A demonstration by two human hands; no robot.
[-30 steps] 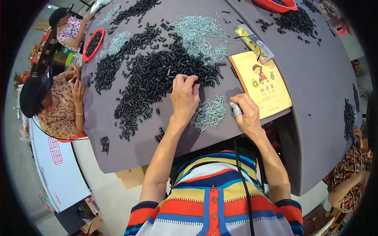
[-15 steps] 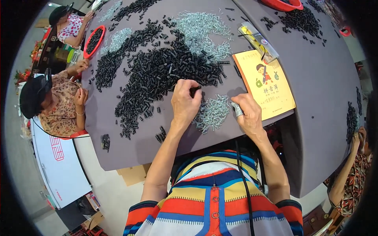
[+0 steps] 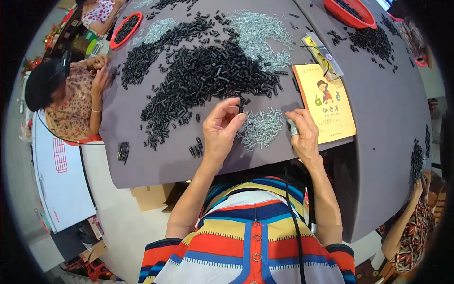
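Between the thumb and fingers of my left hand (image 3: 221,130) is a small black plastic tube (image 3: 240,105), held upright. Just right of that hand lies a small pile of silver screws (image 3: 261,128) on the grey tablecloth. At the pile's other side, my right hand (image 3: 303,135) is closed, fingertips together; a silvery-grey covering (image 3: 293,127) wraps one of its digits. Whether a small piece sits in its fingertips, I cannot make out. Beyond both hands spreads a large heap of black tubes (image 3: 208,71), with a bigger heap of silver screws (image 3: 260,38) behind it.
A yellow exercise book (image 3: 338,125) lies right of my right hand, with glasses in a clear case (image 3: 324,57) above it. Red baskets (image 3: 138,19) hold black pieces. A person (image 3: 71,104) sits at the left edge; another person's hands (image 3: 421,184) work at the far right.
My left hand has lowered slightly and turned, bringing the black tube into view. My right hand has shifted a little right in the picture. The whole view has moved somewhat.
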